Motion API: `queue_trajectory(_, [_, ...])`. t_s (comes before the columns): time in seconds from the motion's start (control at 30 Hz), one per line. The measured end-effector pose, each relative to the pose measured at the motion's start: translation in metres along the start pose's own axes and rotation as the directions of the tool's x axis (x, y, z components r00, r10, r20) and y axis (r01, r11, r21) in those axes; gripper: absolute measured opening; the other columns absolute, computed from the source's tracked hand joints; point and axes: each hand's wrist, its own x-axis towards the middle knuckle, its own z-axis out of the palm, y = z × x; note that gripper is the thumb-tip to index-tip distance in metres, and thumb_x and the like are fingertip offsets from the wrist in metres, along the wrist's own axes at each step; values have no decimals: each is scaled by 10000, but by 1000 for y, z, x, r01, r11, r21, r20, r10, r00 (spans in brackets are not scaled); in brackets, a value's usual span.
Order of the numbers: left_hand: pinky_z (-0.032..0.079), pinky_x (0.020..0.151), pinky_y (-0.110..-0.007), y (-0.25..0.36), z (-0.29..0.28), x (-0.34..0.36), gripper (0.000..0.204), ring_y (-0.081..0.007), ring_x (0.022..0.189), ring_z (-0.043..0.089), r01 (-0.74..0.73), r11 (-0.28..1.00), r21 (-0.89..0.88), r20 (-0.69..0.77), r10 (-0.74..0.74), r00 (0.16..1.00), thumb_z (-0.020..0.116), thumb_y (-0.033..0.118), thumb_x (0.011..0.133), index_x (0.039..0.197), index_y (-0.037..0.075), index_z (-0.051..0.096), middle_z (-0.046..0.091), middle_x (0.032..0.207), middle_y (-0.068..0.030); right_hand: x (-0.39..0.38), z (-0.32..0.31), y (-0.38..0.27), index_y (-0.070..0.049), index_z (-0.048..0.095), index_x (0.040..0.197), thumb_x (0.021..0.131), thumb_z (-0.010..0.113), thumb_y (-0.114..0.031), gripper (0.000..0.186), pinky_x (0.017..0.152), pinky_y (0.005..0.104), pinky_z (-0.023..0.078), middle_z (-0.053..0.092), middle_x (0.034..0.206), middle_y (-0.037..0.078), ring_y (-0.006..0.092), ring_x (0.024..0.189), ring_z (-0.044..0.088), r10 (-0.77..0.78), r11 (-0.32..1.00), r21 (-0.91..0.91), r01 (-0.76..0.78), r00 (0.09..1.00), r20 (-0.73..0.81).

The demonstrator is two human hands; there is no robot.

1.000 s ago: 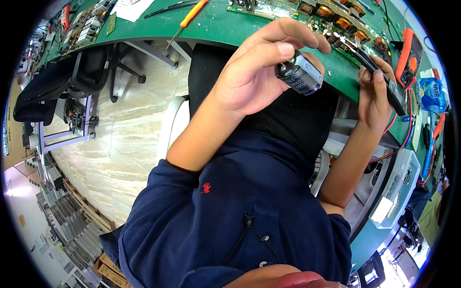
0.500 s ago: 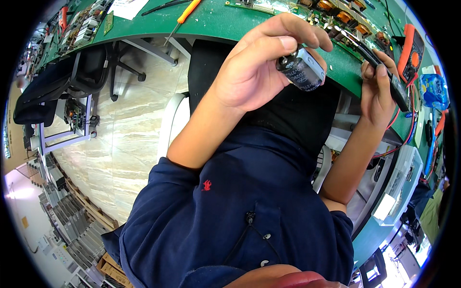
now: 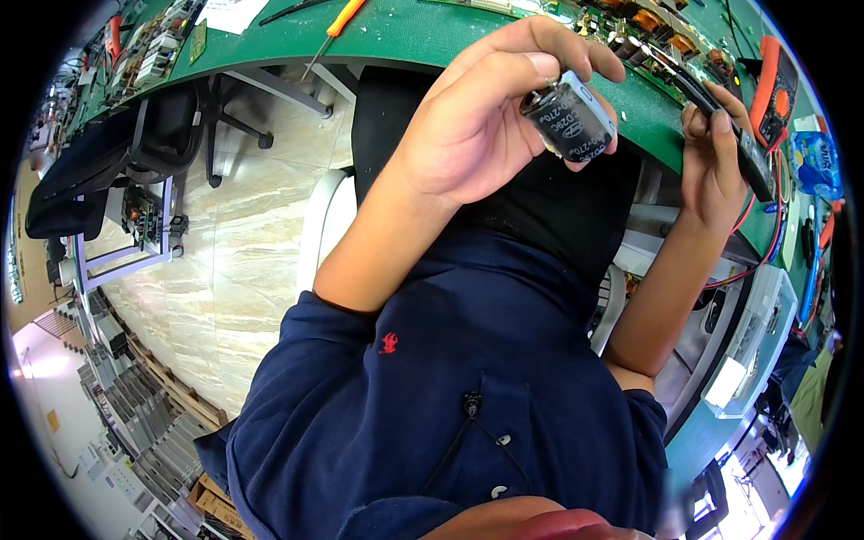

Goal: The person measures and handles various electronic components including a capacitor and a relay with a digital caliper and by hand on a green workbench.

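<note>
My left hand (image 3: 486, 121) grips a black cylindrical capacitor (image 3: 567, 121) with a pale stripe between thumb and fingers, held tilted above my lap at the bench edge. My right hand (image 3: 711, 153) is closed on a long black tweezer-like tool (image 3: 754, 169), which points up-left toward a circuit board (image 3: 659, 22) with copper coils on the green bench mat (image 3: 423, 40). Whether its tips touch anything is unclear. An orange and black multimeter (image 3: 772, 85) lies just beyond my right hand, with red and dark leads beside it.
An orange screwdriver (image 3: 340, 20), paper (image 3: 229, 11) and more boards (image 3: 157, 31) lie on the bench. A blue packet (image 3: 814, 162) and clear plastic box (image 3: 747, 342) are at the right. A black chair (image 3: 117, 162) stands on the tiled floor at left.
My left hand has moved slightly up and turned the capacitor, showing more of its printed side. My right hand and the tool have shifted slightly right.
</note>
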Motion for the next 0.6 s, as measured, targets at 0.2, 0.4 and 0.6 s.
queue_trajectory(0.2, [561,657,-351,-1,3,-2,208,-303,864,671,21,1000,-8,-67,-22,997,452,132,952,1060,-27,532,552,1144,-210,0,-2,1,89,535,1197,929,591,-146,361,718,253,356,568,861,87,136,803,485,-3,1000,12,3,1000,13])
queue_trajectory(0.4, [491,945,-402,7,12,-7,348,-298,1127,573,82,996,-41,-146,-87,985,518,166,964,1244,-32,460,429,1365,-212,0,-4,2,85,533,1205,936,578,-150,360,720,259,347,552,855,87,139,810,477,-8,1000,1,8,1000,26])
queue_trajectory(0.6, [509,921,-396,-2,-8,-8,304,-260,1104,590,26,988,-151,-23,-30,999,460,127,988,1244,-37,458,431,1361,-221,0,-1,1,86,545,1191,935,570,-127,334,724,261,345,550,868,89,140,814,476,-10,1000,17,10,1000,12])
